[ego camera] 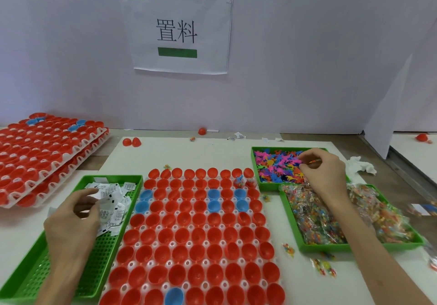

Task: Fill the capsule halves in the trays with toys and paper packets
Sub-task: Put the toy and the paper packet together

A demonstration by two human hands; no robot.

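A white tray [151,228] of red and a few blue capsule halves [198,231] lies in front of me. Two halves near its far right corner hold toys [239,181]. My left hand [73,219] hovers over the green basket [33,271] of white paper packets [113,200], fingers curled around a packet. My right hand [324,174] is above the green bin [267,186] of small coloured toy figures [279,165], pinching a small wrapped toy [314,161]. Another green bin [331,248] holds clear-wrapped toys [314,219].
Stacked trays of red capsule halves [47,148] stand at the far left. Loose red halves [132,142] and stray packets [238,136] lie near the back wall. A crumpled tissue [361,165] sits at the right. Several wrapped toys [322,265] lie loose at the near right.
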